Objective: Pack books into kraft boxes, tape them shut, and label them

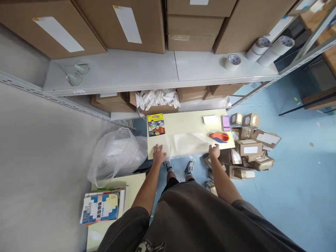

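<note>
A clear plastic sheet [187,142] lies spread along the front of the cream table [183,120]. At the sheet's left end, my left hand [159,154] rests flat on the tabletop with its fingers apart. My right hand [214,151] is at the table's front edge, its fingers bent onto the sheet's right end. Just beyond it is a red and blue tape dispenser [219,137]. A yellow and purple comic-style book [156,125] lies at the back left. White paper slips [210,119] and a pinkish rectangular item [226,123] sit at the back right.
A grey shelf [136,68] with cartons [194,33] and tape rolls [232,62] stands behind the table. Small boxes [250,149] are piled on the right. On the left are a large plastic bag [118,152] and a side table with a book stack [101,209].
</note>
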`<control>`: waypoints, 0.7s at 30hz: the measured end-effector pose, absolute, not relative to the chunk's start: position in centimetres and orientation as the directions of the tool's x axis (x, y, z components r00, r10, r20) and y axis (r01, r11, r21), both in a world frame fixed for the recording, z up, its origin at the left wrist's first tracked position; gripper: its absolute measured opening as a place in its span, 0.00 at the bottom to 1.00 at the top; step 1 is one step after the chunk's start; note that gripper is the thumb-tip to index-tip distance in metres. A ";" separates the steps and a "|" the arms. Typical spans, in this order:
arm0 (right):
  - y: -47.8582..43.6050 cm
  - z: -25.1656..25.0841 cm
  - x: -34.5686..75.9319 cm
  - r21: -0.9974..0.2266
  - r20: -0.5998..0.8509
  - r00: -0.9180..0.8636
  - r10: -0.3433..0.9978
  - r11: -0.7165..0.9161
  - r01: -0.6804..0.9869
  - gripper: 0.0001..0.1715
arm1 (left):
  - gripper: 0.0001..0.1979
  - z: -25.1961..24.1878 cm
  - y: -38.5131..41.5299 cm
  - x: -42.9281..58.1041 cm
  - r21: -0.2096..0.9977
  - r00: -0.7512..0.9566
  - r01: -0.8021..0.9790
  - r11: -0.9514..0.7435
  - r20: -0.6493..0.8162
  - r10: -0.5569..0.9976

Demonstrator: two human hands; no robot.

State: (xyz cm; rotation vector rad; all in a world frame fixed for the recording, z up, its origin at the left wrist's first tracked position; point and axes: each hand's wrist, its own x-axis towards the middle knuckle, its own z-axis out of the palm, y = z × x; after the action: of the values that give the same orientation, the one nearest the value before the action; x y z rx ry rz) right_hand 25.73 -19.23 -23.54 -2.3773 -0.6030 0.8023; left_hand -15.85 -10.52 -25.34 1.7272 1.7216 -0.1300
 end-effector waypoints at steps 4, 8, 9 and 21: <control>-18.6 -22.8 22.9 -0.530 -0.320 0.449 0.834 -0.550 0.645 0.30 | 0.44 -25.8 -10.3 -14.6 0.367 0.077 0.921 0.131 -0.500 0.862; -16.5 -23.7 19.8 -0.439 -0.504 0.041 0.863 -0.296 0.848 0.39 | 0.48 -25.8 -9.8 -13.9 0.355 0.030 0.918 0.178 -0.509 0.860; -16.0 -24.1 19.6 -0.402 -0.541 0.042 0.840 -0.302 0.864 0.40 | 0.49 -25.8 -9.7 -13.9 0.352 0.023 0.917 0.188 -0.518 0.855; -13.6 -23.0 17.2 -0.639 -0.299 0.201 0.933 -0.352 0.684 0.30 | 0.36 -23.7 -7.9 -17.2 0.573 -0.119 0.751 0.328 -0.371 0.921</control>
State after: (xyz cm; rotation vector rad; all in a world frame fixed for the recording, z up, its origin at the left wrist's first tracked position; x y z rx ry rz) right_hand 17.21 -13.64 -22.95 -2.1165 -1.5135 0.9360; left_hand -17.24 -7.91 -23.68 1.4706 1.9157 0.3190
